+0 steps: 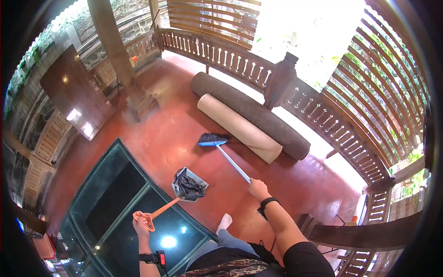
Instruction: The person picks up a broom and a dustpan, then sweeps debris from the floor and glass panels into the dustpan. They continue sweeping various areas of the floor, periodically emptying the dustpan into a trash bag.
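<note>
My right hand (258, 188) is closed around the pale handle of a broom (233, 163). The broom's blue head with dark bristles rests on the red floor beside the beige roll. My left hand (142, 222) grips the orange handle of a dustpan (198, 178), held near the edge of the glass-topped surface. Black crumpled plastic (188, 185) lies in the pan.
A beige roll (240, 128) and a longer dark roll (258, 115) lie along the carved railing (217, 54). Wooden posts (113, 46) stand at the left and centre back. A brown panel (76, 92) leans at the left. A dark-framed glass surface (150, 184) spans the lower left.
</note>
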A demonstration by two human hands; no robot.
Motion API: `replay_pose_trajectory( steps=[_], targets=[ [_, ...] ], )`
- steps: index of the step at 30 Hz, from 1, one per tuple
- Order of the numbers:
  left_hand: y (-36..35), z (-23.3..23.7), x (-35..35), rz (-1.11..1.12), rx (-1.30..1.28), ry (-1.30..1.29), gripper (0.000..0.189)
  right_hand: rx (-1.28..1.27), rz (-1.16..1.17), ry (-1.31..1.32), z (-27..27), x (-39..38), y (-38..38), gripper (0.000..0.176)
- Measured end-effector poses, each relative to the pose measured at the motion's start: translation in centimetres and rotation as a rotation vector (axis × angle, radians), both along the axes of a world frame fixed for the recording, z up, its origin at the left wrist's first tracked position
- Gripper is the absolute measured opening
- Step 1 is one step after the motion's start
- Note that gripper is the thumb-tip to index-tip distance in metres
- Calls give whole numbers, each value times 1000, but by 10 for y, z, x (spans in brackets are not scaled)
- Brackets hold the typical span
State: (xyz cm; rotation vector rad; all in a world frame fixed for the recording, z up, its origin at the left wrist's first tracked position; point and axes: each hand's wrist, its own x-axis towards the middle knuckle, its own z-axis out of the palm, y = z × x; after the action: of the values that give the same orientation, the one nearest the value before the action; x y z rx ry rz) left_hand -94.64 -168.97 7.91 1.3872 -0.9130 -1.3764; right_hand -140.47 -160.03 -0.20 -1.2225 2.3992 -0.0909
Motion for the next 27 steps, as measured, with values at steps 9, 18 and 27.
replay_pose_trajectory(
  steps=[9,18,27],
  targets=[
    [-85,-6,-12,-159,-5,65,9,290,-54,-41,61,27,158,30],
    [-200,-2,-19,-482,-59,-241,9,172,-719,-567,115,115,187,19],
    [-276,1,-38,-836,-214,-564,16,240,-744,-267,80,182,56,32]
  ],
)
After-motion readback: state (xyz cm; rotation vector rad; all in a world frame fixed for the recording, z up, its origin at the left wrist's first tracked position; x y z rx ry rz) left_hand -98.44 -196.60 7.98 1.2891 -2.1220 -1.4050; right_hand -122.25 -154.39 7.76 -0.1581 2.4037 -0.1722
